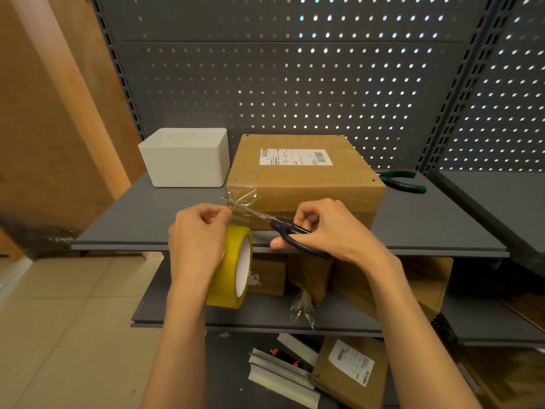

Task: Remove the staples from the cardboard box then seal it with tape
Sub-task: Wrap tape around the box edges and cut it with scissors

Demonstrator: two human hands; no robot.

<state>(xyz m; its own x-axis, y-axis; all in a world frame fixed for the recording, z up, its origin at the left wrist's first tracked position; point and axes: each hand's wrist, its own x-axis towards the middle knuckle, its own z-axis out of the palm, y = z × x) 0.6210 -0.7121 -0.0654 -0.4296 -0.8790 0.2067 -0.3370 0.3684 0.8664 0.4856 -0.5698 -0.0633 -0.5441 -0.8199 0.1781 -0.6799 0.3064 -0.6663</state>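
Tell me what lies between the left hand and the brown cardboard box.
Head view: a clear tape strip, with the scissors' blades across it.

2 bare forearms, no sleeves, rings or watch.

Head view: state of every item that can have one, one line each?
cardboard box: closed, clear tape along front
tape strip: stretched from box to left hand
tape roll: hanging at left hand
scissors: in right hand, blades at strip
pliers: lying unused
white bin: upright
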